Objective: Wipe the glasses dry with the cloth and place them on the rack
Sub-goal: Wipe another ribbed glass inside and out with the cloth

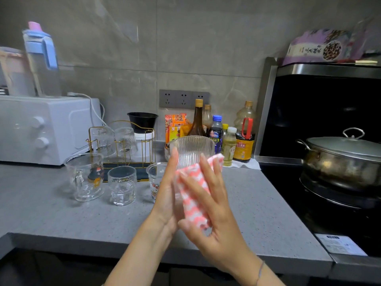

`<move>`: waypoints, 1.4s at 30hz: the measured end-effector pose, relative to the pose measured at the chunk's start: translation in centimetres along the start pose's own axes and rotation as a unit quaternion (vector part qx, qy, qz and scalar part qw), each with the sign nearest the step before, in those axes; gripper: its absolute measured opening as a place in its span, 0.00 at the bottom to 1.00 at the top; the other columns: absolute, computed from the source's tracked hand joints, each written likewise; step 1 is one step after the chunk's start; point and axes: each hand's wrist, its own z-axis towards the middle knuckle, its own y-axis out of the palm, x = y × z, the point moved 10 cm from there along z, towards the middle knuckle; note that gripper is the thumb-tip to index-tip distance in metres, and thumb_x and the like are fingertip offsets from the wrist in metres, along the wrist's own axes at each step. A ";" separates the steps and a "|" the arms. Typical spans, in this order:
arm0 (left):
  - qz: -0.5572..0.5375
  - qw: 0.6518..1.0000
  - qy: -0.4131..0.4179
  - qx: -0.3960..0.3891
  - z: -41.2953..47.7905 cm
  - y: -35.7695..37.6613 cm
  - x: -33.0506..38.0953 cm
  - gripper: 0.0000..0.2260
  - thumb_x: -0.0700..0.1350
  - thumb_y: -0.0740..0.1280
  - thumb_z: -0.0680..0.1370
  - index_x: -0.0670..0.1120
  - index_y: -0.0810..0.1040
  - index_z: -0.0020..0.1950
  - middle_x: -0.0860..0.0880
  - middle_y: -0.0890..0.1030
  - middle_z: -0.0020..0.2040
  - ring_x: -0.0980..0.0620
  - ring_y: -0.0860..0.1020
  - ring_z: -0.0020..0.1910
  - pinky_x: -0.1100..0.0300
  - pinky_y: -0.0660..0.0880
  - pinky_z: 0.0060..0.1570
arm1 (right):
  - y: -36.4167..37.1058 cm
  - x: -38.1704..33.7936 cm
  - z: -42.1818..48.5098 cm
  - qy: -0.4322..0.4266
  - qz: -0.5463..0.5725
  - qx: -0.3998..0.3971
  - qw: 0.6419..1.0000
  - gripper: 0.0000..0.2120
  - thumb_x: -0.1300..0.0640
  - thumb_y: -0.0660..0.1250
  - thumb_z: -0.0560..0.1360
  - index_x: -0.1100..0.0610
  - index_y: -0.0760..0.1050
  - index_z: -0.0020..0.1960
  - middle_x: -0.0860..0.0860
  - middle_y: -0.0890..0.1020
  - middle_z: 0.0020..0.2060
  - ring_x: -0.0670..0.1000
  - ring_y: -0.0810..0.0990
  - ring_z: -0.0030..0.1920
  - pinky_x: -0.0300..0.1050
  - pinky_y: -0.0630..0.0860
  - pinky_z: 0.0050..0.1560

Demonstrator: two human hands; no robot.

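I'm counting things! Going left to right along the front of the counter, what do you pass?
Cartoon mug → short clear glass → kitty cup → ribbed glass held up in the hands → lidded pot.
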 end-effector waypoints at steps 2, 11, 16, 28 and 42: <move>-0.006 1.000 -0.015 -0.010 0.0 -0.1 -0.2 0.39 0.73 0.55 0.72 0.42 0.82 0.61 0.46 0.82 0.56 0.50 0.81 0.54 0.54 0.71 0.64 | 0.1 0.1 -0.5 0.003 -0.007 -0.001 1.000 0.29 0.38 0.58 0.77 0.52 0.65 0.73 0.47 0.51 0.78 0.55 0.42 0.78 0.54 0.47 0.76; 0.062 0.996 0.059 0.038 0.0 -0.9 0.7 0.24 0.62 0.59 0.77 0.49 0.81 0.63 0.44 0.81 0.62 0.47 0.80 0.61 0.48 0.74 0.63 | -2.6 1.7 2.5 0.058 0.012 0.043 0.997 0.27 0.36 0.50 0.79 0.44 0.60 0.75 0.40 0.47 0.77 0.47 0.39 0.77 0.53 0.44 0.75; 0.063 0.995 0.062 0.036 -0.1 -1.2 0.3 0.25 0.64 0.60 0.77 0.50 0.78 0.66 0.43 0.80 0.63 0.43 0.77 0.65 0.45 0.69 0.67 | -3.1 3.1 3.7 0.103 0.032 0.040 0.993 0.31 0.32 0.48 0.76 0.45 0.59 0.75 0.37 0.47 0.77 0.43 0.40 0.77 0.60 0.48 0.75; 0.012 1.000 -0.001 0.022 0.1 -0.6 0.7 0.34 0.69 0.56 0.74 0.41 0.86 0.48 0.43 0.85 0.49 0.48 0.84 0.46 0.52 0.76 0.56 | 0.3 0.7 -0.4 0.052 0.036 -0.023 0.998 0.26 0.36 0.52 0.78 0.42 0.59 0.75 0.38 0.47 0.77 0.46 0.40 0.77 0.40 0.45 0.74; 0.101 0.992 0.046 0.053 -0.3 -1.4 0.4 0.23 0.62 0.62 0.76 0.51 0.80 0.64 0.44 0.82 0.61 0.44 0.80 0.60 0.44 0.70 0.67 | -2.8 2.1 3.5 0.075 -0.063 0.044 0.994 0.28 0.34 0.43 0.78 0.41 0.57 0.75 0.38 0.45 0.77 0.45 0.37 0.77 0.44 0.32 0.74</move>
